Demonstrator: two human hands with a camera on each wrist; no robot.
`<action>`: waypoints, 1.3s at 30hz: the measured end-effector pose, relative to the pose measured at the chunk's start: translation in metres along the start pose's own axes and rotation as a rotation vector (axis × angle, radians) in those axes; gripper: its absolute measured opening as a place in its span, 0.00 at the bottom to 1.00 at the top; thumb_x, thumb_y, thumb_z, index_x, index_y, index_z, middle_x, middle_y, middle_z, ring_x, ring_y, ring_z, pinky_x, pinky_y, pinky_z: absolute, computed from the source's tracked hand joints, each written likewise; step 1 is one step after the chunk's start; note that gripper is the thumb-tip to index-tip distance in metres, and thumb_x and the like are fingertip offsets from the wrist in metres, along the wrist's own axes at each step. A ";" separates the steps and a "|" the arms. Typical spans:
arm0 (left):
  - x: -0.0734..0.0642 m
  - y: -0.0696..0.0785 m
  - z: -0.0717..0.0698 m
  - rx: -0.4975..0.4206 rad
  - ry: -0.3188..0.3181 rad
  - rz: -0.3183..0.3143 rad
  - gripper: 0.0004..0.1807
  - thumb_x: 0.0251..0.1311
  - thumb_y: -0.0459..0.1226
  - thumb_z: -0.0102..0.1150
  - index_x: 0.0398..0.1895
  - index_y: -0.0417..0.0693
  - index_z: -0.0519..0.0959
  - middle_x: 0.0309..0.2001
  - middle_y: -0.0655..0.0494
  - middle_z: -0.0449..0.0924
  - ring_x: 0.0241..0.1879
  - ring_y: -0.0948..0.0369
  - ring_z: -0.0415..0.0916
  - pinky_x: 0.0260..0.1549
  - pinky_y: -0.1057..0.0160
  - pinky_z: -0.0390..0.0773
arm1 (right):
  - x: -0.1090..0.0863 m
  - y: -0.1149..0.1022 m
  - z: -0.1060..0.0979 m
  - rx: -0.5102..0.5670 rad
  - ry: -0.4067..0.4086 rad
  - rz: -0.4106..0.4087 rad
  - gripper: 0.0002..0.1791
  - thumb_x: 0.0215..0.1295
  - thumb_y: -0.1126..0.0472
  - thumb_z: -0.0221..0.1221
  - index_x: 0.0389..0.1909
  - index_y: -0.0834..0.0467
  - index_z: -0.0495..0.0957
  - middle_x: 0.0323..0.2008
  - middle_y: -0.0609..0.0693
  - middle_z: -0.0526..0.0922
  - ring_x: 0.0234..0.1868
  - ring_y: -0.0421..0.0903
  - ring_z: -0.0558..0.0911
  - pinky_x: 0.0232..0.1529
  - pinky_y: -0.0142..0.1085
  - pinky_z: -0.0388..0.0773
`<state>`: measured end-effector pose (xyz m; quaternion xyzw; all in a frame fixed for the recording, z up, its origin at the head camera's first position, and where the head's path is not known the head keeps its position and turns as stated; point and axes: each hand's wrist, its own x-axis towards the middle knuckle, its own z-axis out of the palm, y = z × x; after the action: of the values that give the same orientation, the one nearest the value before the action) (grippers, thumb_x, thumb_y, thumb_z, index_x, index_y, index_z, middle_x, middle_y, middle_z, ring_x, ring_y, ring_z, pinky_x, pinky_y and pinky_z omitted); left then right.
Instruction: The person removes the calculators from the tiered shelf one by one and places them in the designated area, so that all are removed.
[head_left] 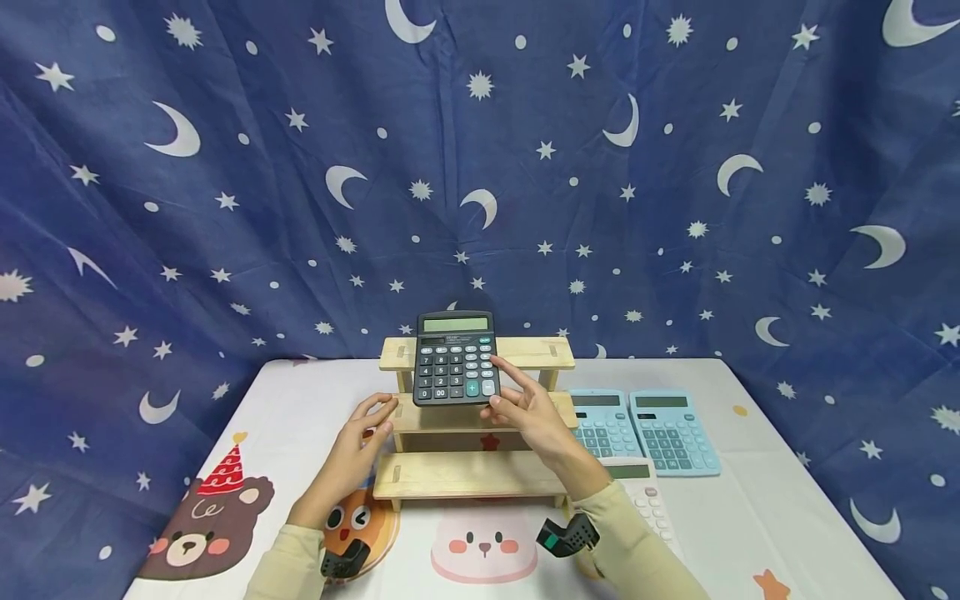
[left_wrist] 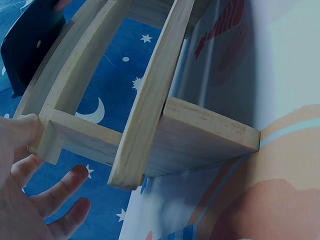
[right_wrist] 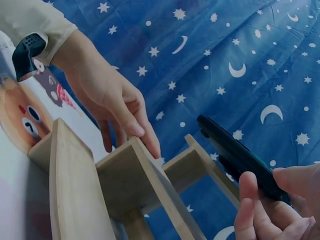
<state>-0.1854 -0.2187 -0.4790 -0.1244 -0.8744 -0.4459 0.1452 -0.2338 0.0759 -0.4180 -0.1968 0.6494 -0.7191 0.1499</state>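
Observation:
My right hand holds a black calculator by its lower right corner, thumb and fingers on opposite faces. Tilted up, the calculator has its screen and keys towards the head camera and overlaps the upper tiers in this view. Seen from the right wrist, its thin side shows above the shelves. A three-tier wooden stand stands on the table. At the left end of its middle tier, my left hand pinches the board between thumb and forefinger; the other fingers spread below.
Two light blue calculators lie right of the stand. A white calculator lies nearer, partly hidden by the right forearm. The tablecloth carries cartoon animals. Behind the table hangs a blue curtain with moons and stars.

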 end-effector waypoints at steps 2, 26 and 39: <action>0.000 -0.001 0.000 0.006 0.002 0.005 0.23 0.76 0.35 0.49 0.69 0.33 0.71 0.72 0.41 0.66 0.69 0.39 0.69 0.57 0.45 0.78 | -0.002 0.000 -0.002 -0.001 0.000 -0.004 0.38 0.74 0.69 0.53 0.80 0.48 0.54 0.64 0.70 0.76 0.37 0.39 0.87 0.47 0.32 0.83; 0.000 -0.001 0.001 0.004 -0.001 0.004 0.23 0.76 0.34 0.49 0.70 0.34 0.70 0.73 0.40 0.65 0.71 0.38 0.65 0.59 0.40 0.76 | -0.030 -0.005 -0.020 -0.054 -0.017 -0.073 0.38 0.74 0.67 0.55 0.80 0.51 0.53 0.51 0.48 0.87 0.39 0.39 0.87 0.44 0.30 0.82; 0.000 -0.001 0.000 -0.019 -0.006 0.003 0.23 0.76 0.36 0.49 0.70 0.36 0.71 0.73 0.43 0.66 0.72 0.40 0.65 0.60 0.42 0.76 | -0.041 -0.012 -0.023 -0.059 -0.035 -0.090 0.39 0.73 0.68 0.55 0.81 0.54 0.50 0.63 0.68 0.78 0.39 0.38 0.87 0.44 0.31 0.83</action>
<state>-0.1857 -0.2192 -0.4796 -0.1283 -0.8704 -0.4536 0.1420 -0.2083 0.1167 -0.4114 -0.2425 0.6581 -0.7022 0.1228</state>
